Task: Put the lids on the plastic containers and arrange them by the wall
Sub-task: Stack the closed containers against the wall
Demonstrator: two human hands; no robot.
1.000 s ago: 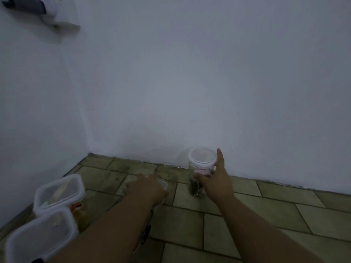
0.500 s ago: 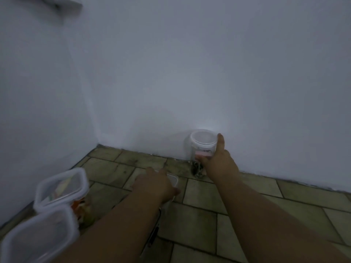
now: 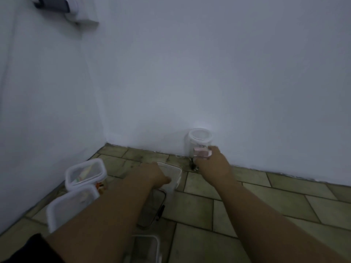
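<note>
Nearer lidded tub (image 3: 72, 204): on the floor (image 3: 266, 198), left of the left forearm, lid on.
Farther lidded tub (image 3: 85, 173): just behind the first one, well left of the left fingers, lid on.
Left hand (image 3: 151, 174): back up on the rectangular container (image 3: 171, 172). The thumb touches its near wall. The fingers are hidden, so I cannot tell the grip.
Right hand (image 3: 213, 165): fingers (image 3: 213, 149) curled round the lower body of the round jar (image 3: 200, 138), gripping it.
Round jar: upright, white lid on, rises just beyond the right fingertips, beside the back wall (image 3: 228, 73).
</note>
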